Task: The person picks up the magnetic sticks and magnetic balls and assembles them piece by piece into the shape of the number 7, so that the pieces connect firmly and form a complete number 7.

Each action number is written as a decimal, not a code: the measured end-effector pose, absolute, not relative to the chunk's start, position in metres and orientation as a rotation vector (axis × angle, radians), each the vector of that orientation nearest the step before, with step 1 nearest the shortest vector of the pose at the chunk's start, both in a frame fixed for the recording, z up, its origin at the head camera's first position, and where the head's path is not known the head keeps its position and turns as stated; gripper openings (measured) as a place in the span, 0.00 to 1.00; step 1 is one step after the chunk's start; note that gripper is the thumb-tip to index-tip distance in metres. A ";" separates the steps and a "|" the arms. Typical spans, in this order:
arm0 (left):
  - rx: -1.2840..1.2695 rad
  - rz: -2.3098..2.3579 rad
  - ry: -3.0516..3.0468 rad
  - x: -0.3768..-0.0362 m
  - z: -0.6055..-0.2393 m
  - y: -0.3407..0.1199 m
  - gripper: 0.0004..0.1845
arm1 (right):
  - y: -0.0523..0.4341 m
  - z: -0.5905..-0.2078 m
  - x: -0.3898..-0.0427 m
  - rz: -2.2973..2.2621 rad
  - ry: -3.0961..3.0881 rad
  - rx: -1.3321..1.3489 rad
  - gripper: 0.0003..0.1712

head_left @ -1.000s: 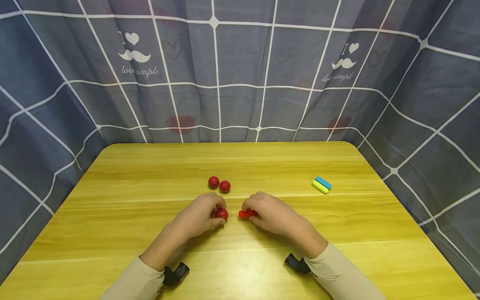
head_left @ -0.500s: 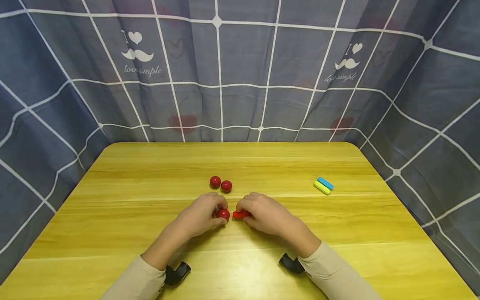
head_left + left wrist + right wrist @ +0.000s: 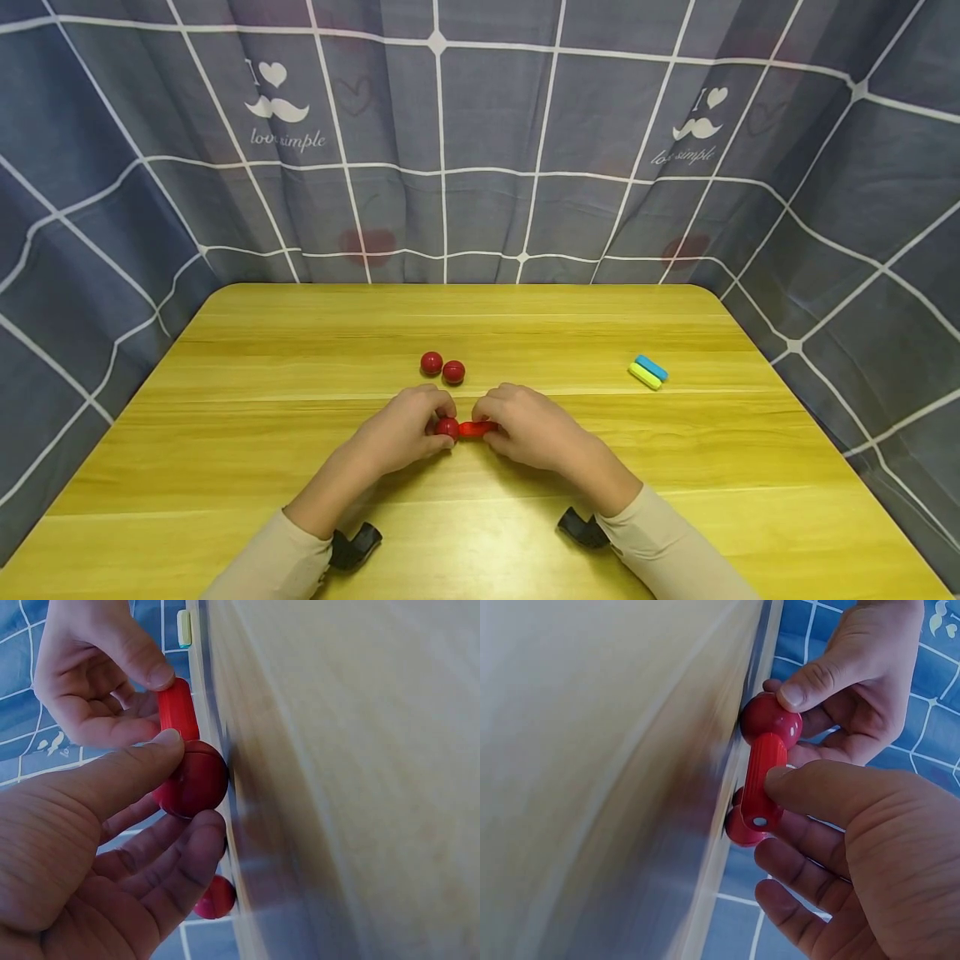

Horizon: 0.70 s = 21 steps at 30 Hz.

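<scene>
- From where I stand, the left hand (image 3: pixel 405 423) pinches a red ball (image 3: pixel 447 428) between thumb and fingers, low over the worktop (image 3: pixel 300 333).
- The right hand (image 3: pixel 536 427) grips a red rod (image 3: pixel 474 429) between thumb and fingers; its near end touches the ball's side, between the two hands.
- To do this joining well, I'd hold the ball firm and bring the rod in straight, its length aimed at the ball's middle.
- Fingertips are best set back from the contact, lest they get nipped or tilt the rod.
- A silvery disc (image 3: pixel 760 821) shows in the rod's free end; if it's a magnet, gentle pressure should do.
- Two more red balls (image 3: pixel 453 372) sit just beyond the left hand; I'd avoid knocking them.
</scene>
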<state>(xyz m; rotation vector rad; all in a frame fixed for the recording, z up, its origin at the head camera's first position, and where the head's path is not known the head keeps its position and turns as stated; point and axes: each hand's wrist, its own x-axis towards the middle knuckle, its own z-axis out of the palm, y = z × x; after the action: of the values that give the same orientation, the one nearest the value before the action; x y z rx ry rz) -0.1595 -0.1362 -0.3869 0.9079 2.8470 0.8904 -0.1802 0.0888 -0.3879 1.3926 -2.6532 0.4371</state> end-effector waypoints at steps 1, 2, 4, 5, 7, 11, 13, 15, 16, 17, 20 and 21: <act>0.904 0.888 2.848 -0.159 -0.387 -0.137 0.12 | 0.089 -0.388 -0.180 0.437 -2.654 1.392 0.09; 0.902 0.887 2.850 -0.159 -0.386 -0.137 0.12 | 0.090 -0.387 -0.181 0.437 -2.655 1.391 0.09; 0.896 0.888 2.850 -0.159 -0.386 -0.138 0.12 | 0.090 -0.387 -0.181 0.438 -2.659 1.388 0.09; 0.895 0.888 2.850 -0.159 -0.386 -0.139 0.12 | 0.090 -0.387 -0.181 0.439 -2.661 1.387 0.09; 0.891 0.885 2.852 -0.159 -0.386 -0.139 0.12 | 0.090 -0.387 -0.182 0.437 -2.664 1.383 0.08; 0.885 0.879 2.858 -0.158 -0.386 -0.141 0.13 | 0.090 -0.387 -0.184 0.446 -2.662 1.374 0.07; 0.886 0.875 2.859 -0.158 -0.386 -0.140 0.13 | 0.090 -0.388 -0.185 0.465 -2.661 1.364 0.07; 0.888 0.875 2.857 -0.158 -0.386 -0.140 0.13 | 0.091 -0.388 -0.187 0.489 -2.664 1.355 0.07; 0.890 0.873 2.856 -0.158 -0.386 -0.139 0.13 | 0.091 -0.388 -0.188 0.504 -2.663 1.354 0.07; 0.894 0.868 2.855 -0.159 -0.386 -0.139 0.13 | 0.091 -0.389 -0.189 0.519 -2.662 1.352 0.07; 0.895 0.861 2.852 -0.159 -0.385 -0.137 0.13 | 0.091 -0.389 -0.194 0.553 -2.659 1.353 0.07; 0.893 0.856 2.853 -0.159 -0.384 -0.136 0.13 | 0.091 -0.390 -0.196 0.565 -2.659 1.351 0.07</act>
<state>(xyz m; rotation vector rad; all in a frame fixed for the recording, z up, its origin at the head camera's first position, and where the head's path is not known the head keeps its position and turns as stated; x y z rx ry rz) -0.1590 -0.1364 -0.3841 0.8930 2.8529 0.8556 -0.1962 0.0909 -0.3896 1.3506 -2.6591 0.5646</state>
